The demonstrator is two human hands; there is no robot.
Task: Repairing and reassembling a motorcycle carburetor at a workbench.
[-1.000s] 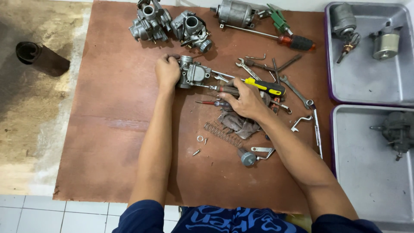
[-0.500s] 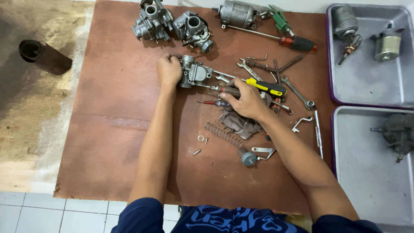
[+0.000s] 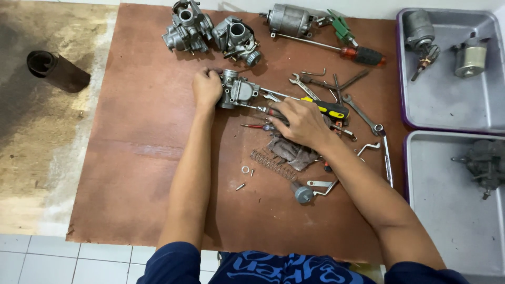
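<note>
1. The left hand (image 3: 206, 88) clasps the carburetor (image 3: 238, 90) at the board's (image 3: 137, 158) upper middle; grip it firmly so it cannot twist.
2. The right hand (image 3: 301, 122) is curled around a screwdriver (image 3: 263, 110) whose tip meets the carburetor.
3. Keep the shaft in line with the screw, pressing inward to avoid slipping.

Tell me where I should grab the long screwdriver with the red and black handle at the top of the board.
Grip the long screwdriver by its thick red and black handle at the right end, coming from above. It lies flat with the thin shaft running left toward the cylindrical motor, and the handle looks clear of the green tool beside it, giving the hands the most to hold.
</note>
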